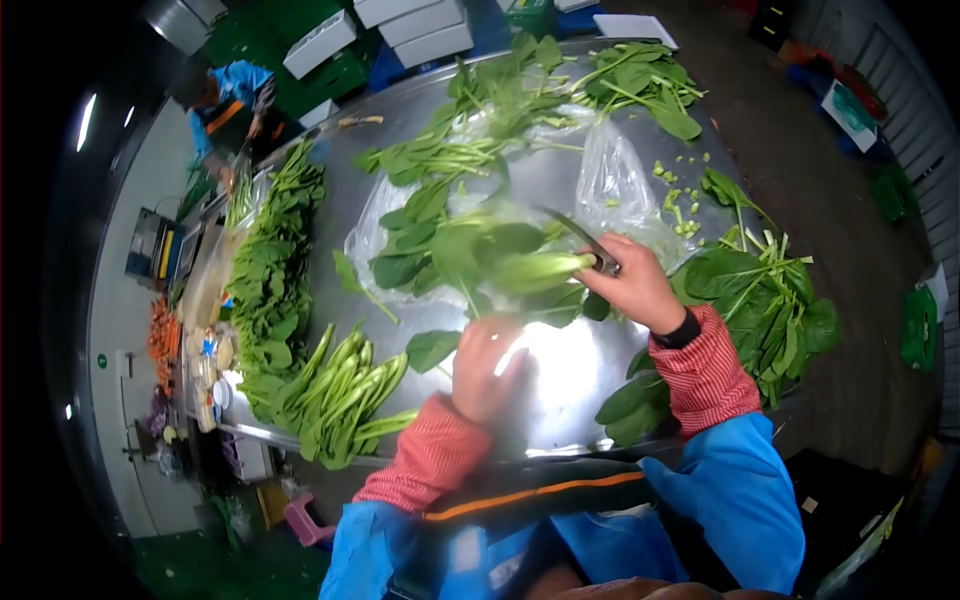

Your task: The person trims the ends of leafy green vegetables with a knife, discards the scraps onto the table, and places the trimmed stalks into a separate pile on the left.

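My right hand (635, 283) is closed on a knife (592, 243), its curved blade pointing up and left. Against the fingers lies the pale cut end of a leafy green (540, 270), its leaves spreading left and blurred. My left hand (487, 368), smeared by motion, is just below that green, and whether it holds anything is unclear. Around them on the metal table (345, 190) are loose leaves and clear plastic bags (612, 180). Small cut stem pieces (680, 205) are scattered beyond my right hand.
A long row of greens (275, 290) lines the table's left side, with bundled stems (350, 395) nearer me. Another leafy pile (760, 300) is at right. A co-worker (235, 110) stands at the far left corner. White boxes (425, 35) are stacked behind the table.
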The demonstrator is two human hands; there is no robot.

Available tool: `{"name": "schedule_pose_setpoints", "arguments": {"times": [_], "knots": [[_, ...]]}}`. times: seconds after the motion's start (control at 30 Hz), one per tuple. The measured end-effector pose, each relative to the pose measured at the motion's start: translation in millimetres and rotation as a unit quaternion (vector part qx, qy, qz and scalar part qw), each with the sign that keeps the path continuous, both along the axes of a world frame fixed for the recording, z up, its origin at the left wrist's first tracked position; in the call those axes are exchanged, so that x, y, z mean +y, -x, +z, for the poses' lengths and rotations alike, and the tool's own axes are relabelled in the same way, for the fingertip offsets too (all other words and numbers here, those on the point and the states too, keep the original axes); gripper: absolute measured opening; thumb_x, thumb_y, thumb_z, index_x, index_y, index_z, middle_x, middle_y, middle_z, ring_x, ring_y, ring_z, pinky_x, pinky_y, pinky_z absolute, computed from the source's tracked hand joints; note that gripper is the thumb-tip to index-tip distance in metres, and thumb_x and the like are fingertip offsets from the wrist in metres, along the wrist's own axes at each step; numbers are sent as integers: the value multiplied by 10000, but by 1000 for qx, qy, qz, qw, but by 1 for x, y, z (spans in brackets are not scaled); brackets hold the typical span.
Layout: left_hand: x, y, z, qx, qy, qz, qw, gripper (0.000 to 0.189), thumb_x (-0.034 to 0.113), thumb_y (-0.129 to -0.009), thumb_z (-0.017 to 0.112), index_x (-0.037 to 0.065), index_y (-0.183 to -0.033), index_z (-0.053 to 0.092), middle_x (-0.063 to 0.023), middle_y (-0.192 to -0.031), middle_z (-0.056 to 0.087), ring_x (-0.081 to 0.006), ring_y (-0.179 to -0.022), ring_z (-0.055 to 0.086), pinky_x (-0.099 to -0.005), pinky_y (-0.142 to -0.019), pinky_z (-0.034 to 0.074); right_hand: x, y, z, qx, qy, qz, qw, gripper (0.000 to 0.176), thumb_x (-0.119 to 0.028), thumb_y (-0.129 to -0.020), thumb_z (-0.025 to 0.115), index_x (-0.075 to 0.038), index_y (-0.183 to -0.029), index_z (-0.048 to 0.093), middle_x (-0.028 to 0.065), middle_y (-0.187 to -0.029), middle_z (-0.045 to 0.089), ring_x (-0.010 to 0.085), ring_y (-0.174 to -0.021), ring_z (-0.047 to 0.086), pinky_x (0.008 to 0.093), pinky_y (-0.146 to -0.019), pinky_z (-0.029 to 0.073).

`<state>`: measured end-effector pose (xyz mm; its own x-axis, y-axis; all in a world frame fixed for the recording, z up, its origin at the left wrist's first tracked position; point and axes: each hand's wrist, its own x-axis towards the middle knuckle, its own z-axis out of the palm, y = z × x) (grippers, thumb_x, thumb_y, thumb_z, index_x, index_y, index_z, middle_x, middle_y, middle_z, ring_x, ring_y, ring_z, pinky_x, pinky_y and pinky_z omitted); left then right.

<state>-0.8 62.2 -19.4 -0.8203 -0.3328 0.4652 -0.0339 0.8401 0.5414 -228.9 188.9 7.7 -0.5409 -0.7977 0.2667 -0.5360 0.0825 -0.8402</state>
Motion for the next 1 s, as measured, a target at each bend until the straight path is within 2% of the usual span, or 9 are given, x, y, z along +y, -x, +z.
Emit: {"name": "schedule_pose_setpoints", "arguments": {"times": [0.13,0.17,0.27,0.37,0.53,0.67,0.77,0.87,1.0], "knots": [[10,27,38,18,44,3,999,524,69,-673,761,34,-1169,597,-136,-1062,609,-368,-1028,557,-439,-929,434,18,-36,-5,-83,-11,100,991,260,-141,-791,714,26,-979,648,68,-769,599,136,-690,559,270,-656,462],[6,27,18,-23,-23,-34,999,483,138,-731,759,19,-1168,592,-178,-1138,591,-364,-1078,550,-413,-936,435,19,-44,-9,-118,-22,85,989,283,-161,-809,695,19,-1022,644,99,-808,621,162,-713,583,282,-676,472],[8,24,-10,-104,-366,-8,925,369,166,-845,704,-12,-1154,609,-145,-946,669,-224,-849,643,-318,-777,501,23,-57,-29,-201,-18,32,979,334,-187,-864,643,-5,-1143,622,166,-923,674,210,-763,646,302,-721,494],[-1,17,-7,-158,-513,-13,844,318,96,-907,627,-16,-1203,591,-27,-1030,652,-86,-890,599,-227,-798,491,31,-66,-23,34,-44,-75,996,201,-153,-853,649,-9,-992,643,148,-864,665,298,-774,655,345,-680,503],[4,12,-8,-160,-656,-43,736,318,96,-920,618,9,-1224,588,-26,-1029,658,-92,-896,609,-246,-801,497,32,-70,-45,224,-53,-64,971,106,-134,-792,686,-72,-823,605,90,-745,596,268,-660,619,380,-586,499],[5,5,-3,-93,-716,-55,689,321,105,-922,615,5,-1225,586,-32,-1043,664,-98,-889,608,-264,-822,488,52,-46,-110,195,-133,-65,970,153,-181,-821,661,-36,-796,616,115,-746,615,318,-666,619,411,-599,499],[-2,6,-5,-90,-738,-54,666,318,105,-923,612,0,-1222,588,-31,-1045,664,-99,-893,608,-265,-831,483,51,-56,-100,117,-96,-145,978,119,-161,-822,652,-44,-832,632,124,-759,620,328,-675,621,417,-602,496],[-2,7,-16,-112,-700,-44,704,313,96,-911,628,3,-1208,596,-36,-1044,664,-102,-908,611,-264,-837,481,36,-75,-53,158,-21,-69,985,92,-101,-807,662,-43,-876,643,138,-801,634,326,-692,621,387,-609,494],[-3,4,-9,-124,-714,-56,687,327,87,-896,647,5,-1207,594,-39,-1063,658,-104,-949,604,-259,-863,475,34,-65,-92,170,-83,-56,980,128,-105,-812,654,-53,-925,628,130,-789,621,316,-684,624,391,-601,494]]}}
